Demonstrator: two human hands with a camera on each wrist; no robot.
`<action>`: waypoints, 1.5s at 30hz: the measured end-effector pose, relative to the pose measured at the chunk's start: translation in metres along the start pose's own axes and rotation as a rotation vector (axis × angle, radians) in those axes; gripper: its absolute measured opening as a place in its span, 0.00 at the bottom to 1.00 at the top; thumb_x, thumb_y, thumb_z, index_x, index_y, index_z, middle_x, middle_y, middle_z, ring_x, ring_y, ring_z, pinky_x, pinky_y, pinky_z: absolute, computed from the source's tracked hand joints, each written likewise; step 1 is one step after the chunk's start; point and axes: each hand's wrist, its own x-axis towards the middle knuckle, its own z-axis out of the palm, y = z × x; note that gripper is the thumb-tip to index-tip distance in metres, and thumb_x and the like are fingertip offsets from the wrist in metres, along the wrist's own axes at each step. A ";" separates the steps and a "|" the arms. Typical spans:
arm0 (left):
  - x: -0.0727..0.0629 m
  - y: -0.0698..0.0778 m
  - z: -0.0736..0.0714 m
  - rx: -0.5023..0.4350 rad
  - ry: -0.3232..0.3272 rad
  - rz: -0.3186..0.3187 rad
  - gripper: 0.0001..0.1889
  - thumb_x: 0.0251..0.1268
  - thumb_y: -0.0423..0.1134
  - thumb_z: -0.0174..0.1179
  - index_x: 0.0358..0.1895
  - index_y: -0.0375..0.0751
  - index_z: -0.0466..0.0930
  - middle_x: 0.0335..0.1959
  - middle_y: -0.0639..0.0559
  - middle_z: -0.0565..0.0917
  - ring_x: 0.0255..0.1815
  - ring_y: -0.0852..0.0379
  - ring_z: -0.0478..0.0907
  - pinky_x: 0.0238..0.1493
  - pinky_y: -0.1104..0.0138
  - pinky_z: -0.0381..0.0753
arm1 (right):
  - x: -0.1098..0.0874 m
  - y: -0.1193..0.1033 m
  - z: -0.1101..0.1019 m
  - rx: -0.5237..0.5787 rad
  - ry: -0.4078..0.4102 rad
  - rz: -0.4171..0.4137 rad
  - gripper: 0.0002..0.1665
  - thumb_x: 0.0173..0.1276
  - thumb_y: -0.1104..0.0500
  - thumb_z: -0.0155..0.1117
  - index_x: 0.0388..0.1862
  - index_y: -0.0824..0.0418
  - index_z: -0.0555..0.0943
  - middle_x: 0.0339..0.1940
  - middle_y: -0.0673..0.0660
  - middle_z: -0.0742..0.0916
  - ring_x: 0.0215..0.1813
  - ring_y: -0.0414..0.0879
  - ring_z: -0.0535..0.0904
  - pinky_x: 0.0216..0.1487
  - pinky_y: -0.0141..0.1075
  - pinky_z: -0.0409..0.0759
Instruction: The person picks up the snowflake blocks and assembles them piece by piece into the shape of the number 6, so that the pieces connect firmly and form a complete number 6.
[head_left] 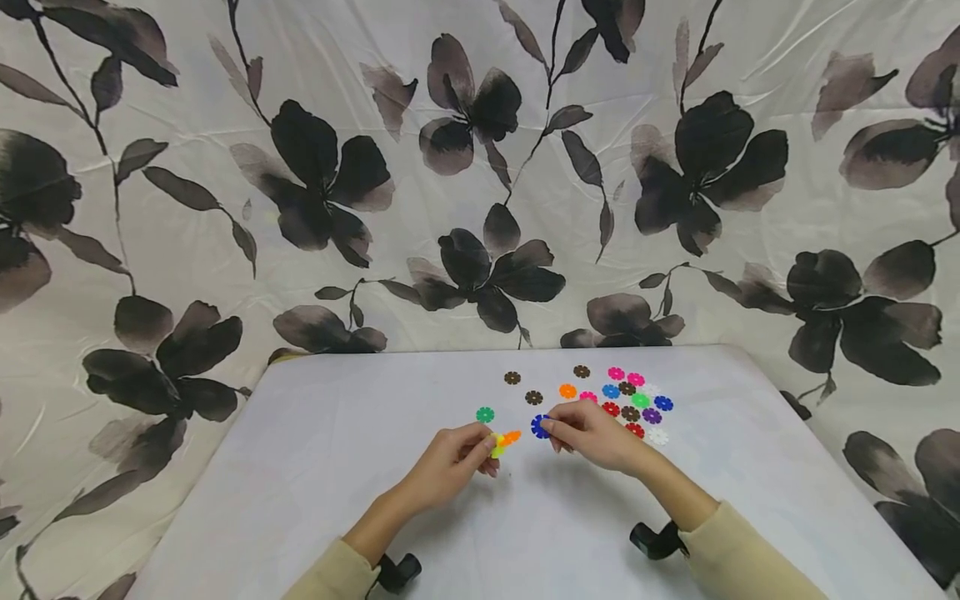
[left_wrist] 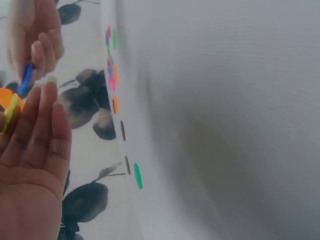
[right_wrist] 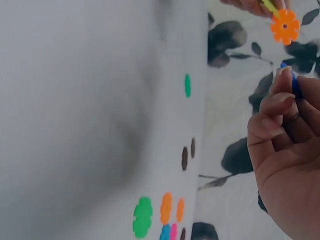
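Observation:
My left hand (head_left: 447, 460) pinches a yellow notched plastic disc (left_wrist: 10, 114) between thumb and fingers. An orange notched disc (right_wrist: 285, 26) is joined to it at an angle and faces the other hand. To the right, my right hand (head_left: 600, 435) pinches a dark blue notched disc (head_left: 539, 427) by its edge. The two hands face each other above the white table, with a small gap between the blue disc and the orange one. On the table just beyond the left hand lies a green disc (head_left: 485, 414).
Loose notched discs in several colours lie beyond and beside the right hand, among them a purple disc (head_left: 652, 415) and an orange disc (head_left: 567, 391). Two brown discs, one nearer (head_left: 534, 397), lie left of them. A flower-printed cloth (head_left: 480, 192) hangs behind the white table (head_left: 337, 417).

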 end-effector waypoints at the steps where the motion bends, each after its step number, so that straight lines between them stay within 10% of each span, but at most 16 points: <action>1: 0.000 0.001 0.000 -0.009 -0.006 0.000 0.08 0.81 0.38 0.54 0.44 0.39 0.80 0.33 0.46 0.86 0.34 0.50 0.87 0.42 0.64 0.88 | -0.001 -0.003 0.001 0.031 -0.004 0.004 0.13 0.79 0.53 0.60 0.35 0.57 0.83 0.28 0.64 0.83 0.31 0.45 0.74 0.33 0.33 0.76; 45: 0.000 0.008 0.000 -0.092 -0.012 -0.068 0.11 0.78 0.41 0.59 0.41 0.37 0.83 0.28 0.48 0.85 0.28 0.54 0.85 0.42 0.49 0.87 | -0.005 -0.011 0.012 0.112 -0.023 -0.008 0.14 0.78 0.52 0.62 0.30 0.55 0.83 0.23 0.51 0.80 0.28 0.42 0.73 0.30 0.33 0.75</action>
